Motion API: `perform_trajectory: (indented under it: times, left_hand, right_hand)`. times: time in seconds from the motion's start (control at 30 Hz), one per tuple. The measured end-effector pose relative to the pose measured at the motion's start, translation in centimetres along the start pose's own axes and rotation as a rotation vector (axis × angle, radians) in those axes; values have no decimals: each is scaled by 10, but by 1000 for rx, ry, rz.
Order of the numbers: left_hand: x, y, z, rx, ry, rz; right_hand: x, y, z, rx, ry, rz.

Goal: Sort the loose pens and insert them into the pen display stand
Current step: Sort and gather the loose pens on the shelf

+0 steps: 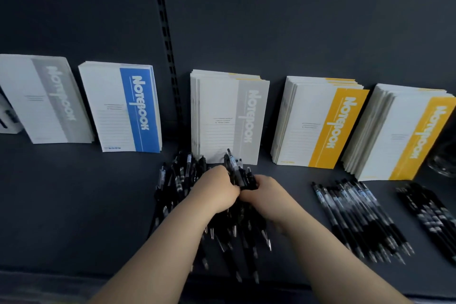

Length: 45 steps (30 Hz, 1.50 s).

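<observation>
Black plastic click pens lie in a loose heap (197,195) on the dark grey shelf (74,205), just in front of the stack of white notebooks with a grey stripe (229,118). Your two hands meet on top of this heap. Your left hand (217,190) is curled down into the pile, and I cannot tell if its fingers are closed on a pen or only spreading the pens apart. Your right hand (267,195) has its fingers wrapped around a small bunch of black pens (238,170), which stand up out of the grip with the click ends towards the notebooks.

I think you hold them this way so that one hand picks and the other hand collects pens of one kind, all turned in the same direction.

To the right, well apart from the heap, a row of black pens with clear barrels (357,217) lies side by side, tips towards you. Further right, a second group of darker black pens (429,210) lies the same way. These look like sorted groups, kept apart so that the kinds do not mix.

The pens in the heap cross each other at many angles, with silver tips pointing mostly towards you. I do not see a pen display stand clearly in this view.
</observation>
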<state>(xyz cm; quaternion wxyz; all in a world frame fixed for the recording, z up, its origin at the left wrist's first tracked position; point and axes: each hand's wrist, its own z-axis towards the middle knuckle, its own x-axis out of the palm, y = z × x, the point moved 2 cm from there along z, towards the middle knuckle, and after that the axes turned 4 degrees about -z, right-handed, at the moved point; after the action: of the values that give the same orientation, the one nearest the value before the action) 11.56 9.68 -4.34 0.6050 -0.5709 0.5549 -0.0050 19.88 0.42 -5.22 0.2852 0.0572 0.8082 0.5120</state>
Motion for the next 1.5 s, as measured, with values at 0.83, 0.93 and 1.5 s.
perform_trajectory:
  times: [0.83,0.93,1.5]
  left_hand:
    - [3,-4,-31,-140,13,-1053]
    - [2,-10,-37,-124,33,-1139]
    - [69,-85,-48,-179,118,-1275]
  right_hand:
    - [-14,9,-15,-4,290,625]
    - [-22,9,-19,-29,302,690]
    - [-123,-28,-66,29,97,566]
